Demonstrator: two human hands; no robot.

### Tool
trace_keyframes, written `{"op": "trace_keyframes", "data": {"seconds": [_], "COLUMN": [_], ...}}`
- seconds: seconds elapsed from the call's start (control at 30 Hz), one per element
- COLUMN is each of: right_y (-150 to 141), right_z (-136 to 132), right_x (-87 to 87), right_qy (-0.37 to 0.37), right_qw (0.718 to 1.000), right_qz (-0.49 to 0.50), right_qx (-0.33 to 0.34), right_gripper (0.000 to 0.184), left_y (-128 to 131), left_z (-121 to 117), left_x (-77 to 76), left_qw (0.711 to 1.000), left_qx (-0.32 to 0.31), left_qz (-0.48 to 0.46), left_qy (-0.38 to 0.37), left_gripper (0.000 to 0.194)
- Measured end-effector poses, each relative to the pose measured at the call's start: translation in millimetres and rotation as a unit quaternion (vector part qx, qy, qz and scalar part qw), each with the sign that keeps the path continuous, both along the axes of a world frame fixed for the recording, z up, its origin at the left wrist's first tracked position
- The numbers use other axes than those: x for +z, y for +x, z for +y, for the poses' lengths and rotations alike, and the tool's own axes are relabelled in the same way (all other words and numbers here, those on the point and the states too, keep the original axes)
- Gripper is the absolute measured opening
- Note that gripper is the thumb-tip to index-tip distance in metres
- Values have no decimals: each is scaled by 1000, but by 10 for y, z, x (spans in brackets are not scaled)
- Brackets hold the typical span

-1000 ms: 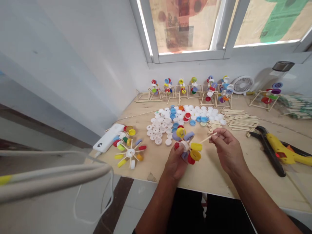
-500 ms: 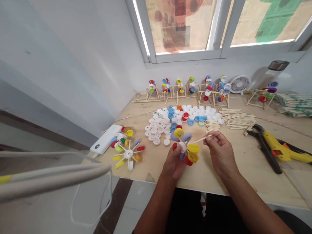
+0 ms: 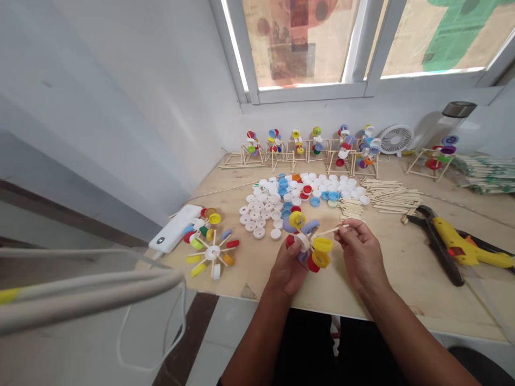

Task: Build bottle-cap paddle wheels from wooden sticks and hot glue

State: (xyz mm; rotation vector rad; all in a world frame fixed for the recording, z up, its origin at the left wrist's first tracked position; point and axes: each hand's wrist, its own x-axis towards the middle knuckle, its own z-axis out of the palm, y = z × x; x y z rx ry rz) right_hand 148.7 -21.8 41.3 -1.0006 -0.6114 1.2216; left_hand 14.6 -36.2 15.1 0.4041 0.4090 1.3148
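The left hand (image 3: 287, 273) has its fingers closed on the white hub of a multicoloured bottle-cap wheel (image 3: 322, 245), its rim caps already in place. The right hand's (image 3: 366, 260) fingers pinch a thin pale wooden stick (image 3: 330, 231) beside it; contact between them is unclear. On the pale wooden tabletop (image 3: 245, 273), a second spoked cap wheel (image 3: 213, 253) lies left, a yellow-and-black glue gun (image 3: 453, 241) right. Beyond are loose plastic caps (image 3: 259, 232) and wooden sticks (image 3: 396, 198), then stick frames (image 3: 285, 154), several already bearing cap wheels.

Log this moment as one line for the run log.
left hand: holding wheel | right hand: pinching stick near wheel | beyond wheel: loose caps | far right: glue gun
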Motion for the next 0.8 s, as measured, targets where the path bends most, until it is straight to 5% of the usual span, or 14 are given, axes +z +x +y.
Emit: {"op": "trace_keyframes", "data": {"seconds": [0.6, 0.8], "right_y": [-11, -1], "right_z": [-14, -15], "right_x": [-17, -67], "right_qy": [-33, -40], "right_qw": [997, 995], "right_qz": [29, 24], "right_qx": [63, 92], "right_gripper": [27, 25], "left_y": [22, 41], "left_z": [-10, 8], "left_x": [62, 38], "left_qw": [1000, 1000], "left_qx": [-22, 14], "left_qz": [7, 16], "left_qy": [9, -8], "left_gripper": [25, 30]}}
